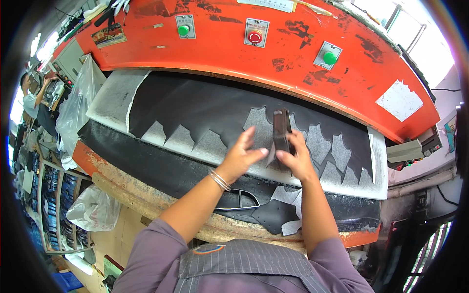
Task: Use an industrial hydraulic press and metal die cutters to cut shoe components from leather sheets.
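Brown block (280, 129) juts forward-left from the right grip (300, 160).

Looking at a narrow, boxy dark block (280, 128), kinda worn, being held over the right half of a big black sheet (190, 100); as for the sheet, lying pretty flat on a pale board (115, 100), showing a bunch of pointy cutouts (340, 152), mostly toward the near edge and right end

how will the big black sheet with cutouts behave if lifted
The black sheet will likely sag, since it looks thin and lies flat. Its narrow points along the near edge may curl or snag, having little material around them.
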A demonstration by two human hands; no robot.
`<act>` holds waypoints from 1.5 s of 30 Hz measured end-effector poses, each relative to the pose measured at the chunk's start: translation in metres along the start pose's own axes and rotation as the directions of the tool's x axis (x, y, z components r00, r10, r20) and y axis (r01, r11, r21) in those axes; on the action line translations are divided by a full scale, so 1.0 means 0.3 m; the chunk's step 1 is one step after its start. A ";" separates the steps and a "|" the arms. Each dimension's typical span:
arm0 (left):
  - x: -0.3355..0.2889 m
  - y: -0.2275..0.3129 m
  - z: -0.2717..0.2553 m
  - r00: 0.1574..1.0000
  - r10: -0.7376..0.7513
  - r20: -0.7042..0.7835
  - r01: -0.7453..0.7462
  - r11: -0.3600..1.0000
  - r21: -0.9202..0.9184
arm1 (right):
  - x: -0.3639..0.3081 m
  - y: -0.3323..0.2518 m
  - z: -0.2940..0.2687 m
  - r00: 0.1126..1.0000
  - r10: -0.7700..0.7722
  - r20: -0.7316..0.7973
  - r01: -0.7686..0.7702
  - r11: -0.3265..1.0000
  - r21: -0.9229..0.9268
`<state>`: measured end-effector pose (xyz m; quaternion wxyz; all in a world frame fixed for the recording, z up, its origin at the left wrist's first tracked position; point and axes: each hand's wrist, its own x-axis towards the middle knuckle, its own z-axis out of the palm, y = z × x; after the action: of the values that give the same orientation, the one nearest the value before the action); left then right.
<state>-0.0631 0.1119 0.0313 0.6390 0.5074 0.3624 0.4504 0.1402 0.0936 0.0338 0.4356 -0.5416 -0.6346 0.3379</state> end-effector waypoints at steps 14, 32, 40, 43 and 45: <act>-0.239 -0.085 0.020 0.815 -0.307 0.492 0.000 0.849 0.529 | -0.141 -0.150 -0.010 0.984 0.171 -0.055 -0.180 0.934 -0.308; 0.226 0.032 -0.684 0.962 0.172 0.212 -0.267 0.425 0.865 | 0.401 -0.094 0.472 0.993 0.115 -0.009 -0.100 0.819 -0.565; 0.287 0.024 -0.666 0.953 0.093 0.287 -0.302 0.297 0.906 | 0.403 0.032 0.427 0.989 0.144 -0.017 -0.134 0.858 -0.496; 0.290 0.020 -0.668 0.938 0.106 0.329 -0.346 0.294 0.891 | 0.399 0.044 0.413 0.992 0.122 -0.019 -0.116 0.865 -0.488; 0.290 0.012 -0.664 0.929 0.134 0.344 -0.369 0.304 0.878 | 0.393 0.041 0.399 0.994 0.113 -0.009 -0.103 0.865 -0.491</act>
<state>-0.2184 0.2585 -0.0102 0.1897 0.8732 0.4006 0.2025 0.0311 0.2169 -0.0023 0.2579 -0.6655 -0.6727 0.1951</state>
